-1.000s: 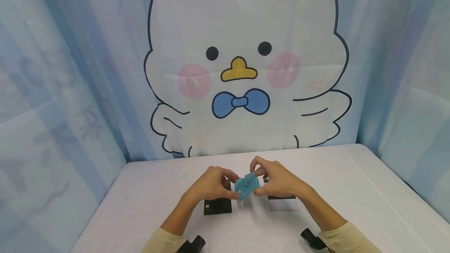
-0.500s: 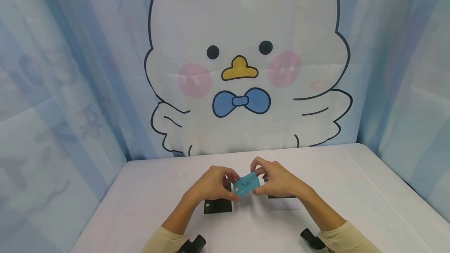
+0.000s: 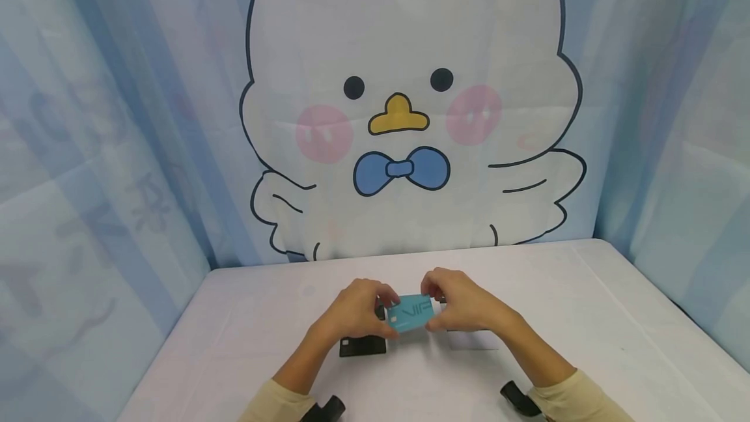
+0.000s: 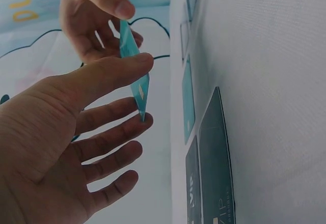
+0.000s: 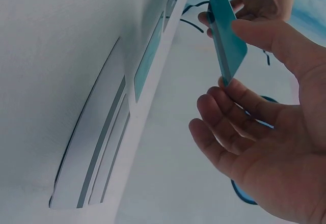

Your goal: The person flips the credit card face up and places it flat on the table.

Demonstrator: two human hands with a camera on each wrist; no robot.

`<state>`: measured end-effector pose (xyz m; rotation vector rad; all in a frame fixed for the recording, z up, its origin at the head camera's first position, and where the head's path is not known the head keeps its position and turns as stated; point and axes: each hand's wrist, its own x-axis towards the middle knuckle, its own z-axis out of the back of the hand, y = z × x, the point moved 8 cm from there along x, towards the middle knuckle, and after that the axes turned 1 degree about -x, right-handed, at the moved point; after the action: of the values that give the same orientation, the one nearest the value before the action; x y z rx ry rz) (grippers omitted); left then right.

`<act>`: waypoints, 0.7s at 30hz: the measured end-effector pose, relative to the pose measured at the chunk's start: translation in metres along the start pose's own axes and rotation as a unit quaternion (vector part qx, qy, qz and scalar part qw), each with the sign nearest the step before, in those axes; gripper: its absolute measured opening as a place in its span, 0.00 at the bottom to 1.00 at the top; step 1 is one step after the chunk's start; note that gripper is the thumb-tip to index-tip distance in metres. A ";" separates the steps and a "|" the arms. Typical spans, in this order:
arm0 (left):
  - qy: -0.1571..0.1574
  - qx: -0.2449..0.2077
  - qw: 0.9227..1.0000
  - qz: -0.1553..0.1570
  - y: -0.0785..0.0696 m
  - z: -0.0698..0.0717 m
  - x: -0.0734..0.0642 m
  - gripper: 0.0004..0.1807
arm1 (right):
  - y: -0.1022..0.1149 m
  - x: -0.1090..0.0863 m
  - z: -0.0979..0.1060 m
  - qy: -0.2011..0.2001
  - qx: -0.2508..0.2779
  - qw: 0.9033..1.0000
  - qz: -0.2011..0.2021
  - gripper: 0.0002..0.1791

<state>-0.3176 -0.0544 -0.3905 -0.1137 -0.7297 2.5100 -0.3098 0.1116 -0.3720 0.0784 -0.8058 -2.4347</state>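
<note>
A teal plastic card (image 3: pixel 411 313) marked VIP, with a chip near one end, is held just above the table between both hands. My left hand (image 3: pixel 359 308) pinches its left end, thumb and fingertips at opposite edges. Its other end is pinched by my right hand (image 3: pixel 463 300). In the left wrist view the held card (image 4: pixel 136 74) appears nearly edge-on, and a dark stripe shows on its back in the right wrist view. Dark VIP cards (image 4: pixel 216 168) lie under and in front of my left hand.
Pale cards with dark stripes (image 5: pixel 86 147) lie beneath my right hand. Another teal card (image 4: pixel 188 102) lies on the table between the two groups. The white table (image 3: pixel 263 324) runs back to a curtain (image 3: pixel 410 226) printed with a cartoon bird.
The teal card has turned from a steep slant to nearly level. My right fingertips have shifted slightly down, while my left hand stays almost in place.
</note>
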 end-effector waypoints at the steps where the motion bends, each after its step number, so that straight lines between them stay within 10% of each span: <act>1: 0.000 0.002 1.000 0.000 0.000 0.000 0.000 0.27 | 0.000 0.000 0.000 0.001 -0.001 1.000 0.000 0.23; 21: 0.011 0.044 0.999 -0.015 -0.005 -0.012 0.000 0.24 | -0.004 -0.002 -0.016 0.072 -0.031 0.997 -0.023 0.23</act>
<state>-0.3127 -0.0448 -0.3980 -0.0983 -0.6068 2.5045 -0.3067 0.1063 -0.3877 0.2481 -0.6699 -2.4617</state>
